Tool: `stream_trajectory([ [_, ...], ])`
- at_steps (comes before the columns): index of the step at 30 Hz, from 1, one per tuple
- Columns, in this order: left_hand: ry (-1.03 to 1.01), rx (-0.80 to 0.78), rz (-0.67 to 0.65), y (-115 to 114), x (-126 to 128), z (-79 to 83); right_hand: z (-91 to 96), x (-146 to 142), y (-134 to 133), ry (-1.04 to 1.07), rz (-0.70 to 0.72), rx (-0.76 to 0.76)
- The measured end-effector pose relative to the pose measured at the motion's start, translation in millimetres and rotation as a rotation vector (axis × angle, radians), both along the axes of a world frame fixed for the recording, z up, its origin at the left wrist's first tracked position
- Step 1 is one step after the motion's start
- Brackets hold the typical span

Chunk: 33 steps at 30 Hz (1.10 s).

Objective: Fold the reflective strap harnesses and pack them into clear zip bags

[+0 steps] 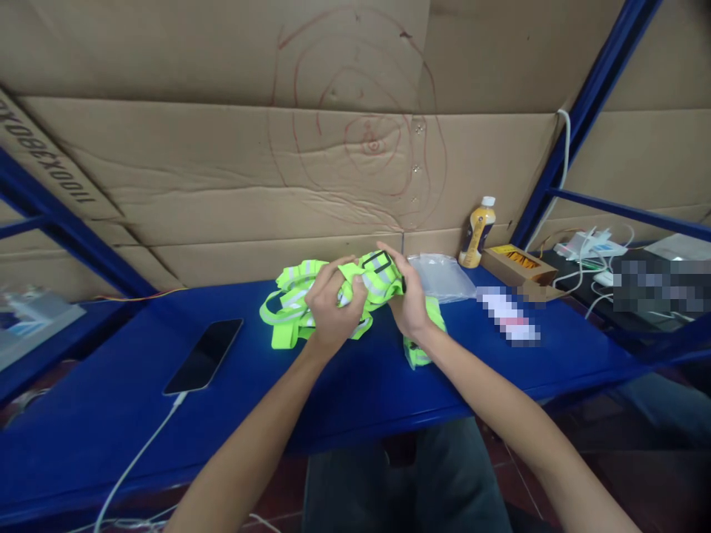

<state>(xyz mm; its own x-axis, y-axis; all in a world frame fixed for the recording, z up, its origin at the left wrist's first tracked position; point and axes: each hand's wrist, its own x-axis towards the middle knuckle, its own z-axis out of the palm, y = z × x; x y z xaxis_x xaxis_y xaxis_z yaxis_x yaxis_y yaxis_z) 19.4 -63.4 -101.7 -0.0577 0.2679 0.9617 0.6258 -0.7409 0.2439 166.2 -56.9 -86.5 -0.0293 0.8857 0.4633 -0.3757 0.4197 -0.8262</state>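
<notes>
A neon-yellow reflective strap (pixel 383 280) with silver stripes and a black buckle is bunched up between my two hands above the blue table. My left hand (pixel 336 302) has its fingers curled round part of the strap. Against the bundle's right side lies my right hand (pixel 409 300), its fingers bent over the edge near the buckle. More neon webbing (pixel 292 303) lies in loose loops to the left, behind my left hand. Below my right wrist, a neon bundle in clear plastic (pixel 419 354) rests on the table, partly hidden by the forearm.
A phone (pixel 204 357) with a white charging cable lies on the left of the blue table (pixel 355 400). Clear plastic bags (pixel 441 277), a yellow bottle (pixel 478 233) and an open cardboard box (pixel 519 266) stand at the back right. Behind rises a cardboard wall (pixel 222 163).
</notes>
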Motion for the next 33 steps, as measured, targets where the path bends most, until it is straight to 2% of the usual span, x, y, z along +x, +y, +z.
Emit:
stream_trajectory([
  [3,0.171,0.151,0.005,2,-8,2.1,7.3,9,6,0.022,0.329,-0.203],
  [6,0.331,0.202,0.004,3,-11,2.4,10.2,11,6,0.036,0.430,-0.324],
  [9,0.344,0.137,-0.012,0,-7,2.2,7.3,6,2,0.108,0.304,-0.371],
  [13,0.212,-0.068,-0.140,-9,2,1.8,1.6,-1,-1,0.185,0.046,-0.289],
  [16,0.083,-0.198,-0.184,-12,12,1.2,-1.8,2,1,0.094,-0.059,-0.106],
  [20,-0.220,-0.354,-0.182,-10,24,1.1,-6.5,7,-1,-0.163,-0.238,0.191],
  [23,-0.422,-0.348,-0.106,-4,24,2.3,-10.7,0,-6,-0.307,-0.287,0.360],
  [27,-0.516,-0.328,-0.040,1,16,5.3,-16.5,-16,-16,-0.404,-0.276,0.483],
  [33,-0.479,-0.306,-0.005,-8,15,-0.4,-27.8,-31,-26,-0.261,-0.352,0.544],
])
